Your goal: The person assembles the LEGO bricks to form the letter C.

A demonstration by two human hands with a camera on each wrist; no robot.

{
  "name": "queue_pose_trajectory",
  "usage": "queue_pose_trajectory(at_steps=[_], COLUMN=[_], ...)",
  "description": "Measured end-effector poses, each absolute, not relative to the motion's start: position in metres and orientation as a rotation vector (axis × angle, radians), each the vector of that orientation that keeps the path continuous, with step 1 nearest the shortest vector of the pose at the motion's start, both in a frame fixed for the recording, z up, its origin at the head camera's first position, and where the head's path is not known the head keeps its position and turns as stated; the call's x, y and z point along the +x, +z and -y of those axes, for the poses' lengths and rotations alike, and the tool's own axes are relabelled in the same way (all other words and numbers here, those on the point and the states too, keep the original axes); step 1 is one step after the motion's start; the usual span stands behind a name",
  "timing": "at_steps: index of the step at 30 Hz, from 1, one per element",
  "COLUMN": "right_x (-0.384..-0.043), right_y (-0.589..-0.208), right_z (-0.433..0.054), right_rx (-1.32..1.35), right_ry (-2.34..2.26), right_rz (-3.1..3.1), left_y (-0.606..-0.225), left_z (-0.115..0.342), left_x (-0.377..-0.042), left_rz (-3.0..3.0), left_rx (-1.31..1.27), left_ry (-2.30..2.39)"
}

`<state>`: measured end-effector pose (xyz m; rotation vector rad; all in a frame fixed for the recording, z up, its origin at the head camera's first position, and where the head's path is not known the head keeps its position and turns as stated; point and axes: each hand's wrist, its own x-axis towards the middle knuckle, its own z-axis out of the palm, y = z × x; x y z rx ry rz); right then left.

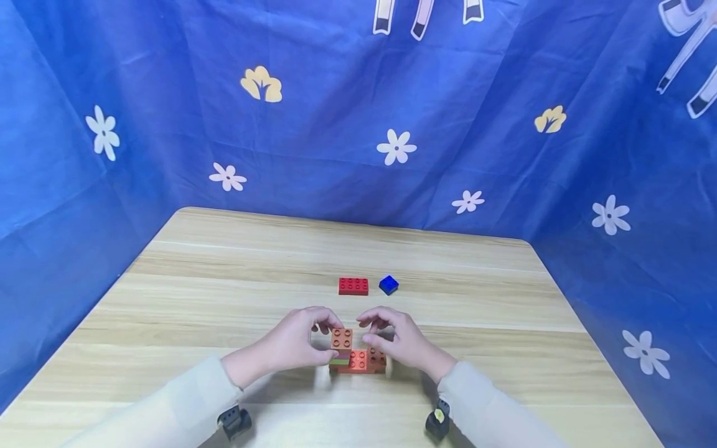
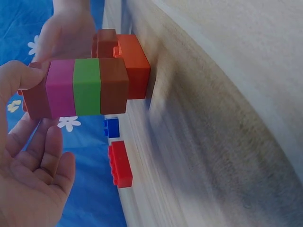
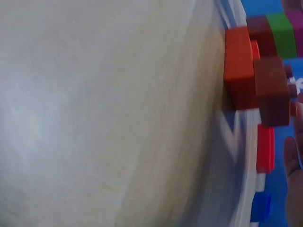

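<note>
Atop the left end of the orange brick (image 1: 358, 359), approx., stands a 4-block tower (image 2: 87, 88): brown, green, magenta, brown, btm to top. Whether it's fully seated, can't tell. Left grip (image 1: 302, 339) has the tower's top block pinched btwn thumb & fingers. Right grip (image 1: 403, 339) is by the orange brick's other end, fingers loosely bent w/ nothing held, next to a brown block (image 3: 271, 90) there; contact unclear.

Handling (my guess): hard plastic, v. light, stiff, not fragile; smooth sides cd be a bit slick, studs give some purchase. Tower's tall & narrow, so a sideways push up top might tip it or pop a joint. Best hold prob. on opposite flat faces, low on the tower for pressing, w/ the other hand steadying the orange brick by its ends.

Surface: table (image 1: 196, 298) is pale wood-grain, flat, looks smooth, so the orange brick might slide if shoved. Beyond the orange brick, twd the table's far edge: red brick (image 1: 353, 286), studs up, & to its right a small blue brick (image 1: 389, 285), set askew, well apart from the orange one.

Room: blue cloth (image 1: 336, 112) w/ white flowers & yellow bush shapes hangs past the table, behind the orange brick and off to both sides.
</note>
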<state>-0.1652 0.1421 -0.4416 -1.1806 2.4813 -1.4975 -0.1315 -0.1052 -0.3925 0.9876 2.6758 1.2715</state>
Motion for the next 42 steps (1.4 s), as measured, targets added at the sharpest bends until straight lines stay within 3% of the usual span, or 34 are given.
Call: queue_pose_trajectory(at_steps=[15,26,42], right_x=[-0.211,-0.240,-0.257], right_y=[-0.447,-0.453,-0.455], right_z=[-0.139,-0.127,-0.108], right_rx=[-0.978,-0.982,-0.864], right_ry=[-1.259,-0.984,-0.685], right_rz=[-2.816,-3.078,-3.092], left_y=[-0.393,-0.393,-0.396], left_z=[0.106,0.106,0.106], left_x=[-0.131,-0.129,-0.130], left_rz=[-2.685,-2.684,-2.680], left_rx=[1.001,0.980,0.976], left_ry=[1.257,1.256,1.271])
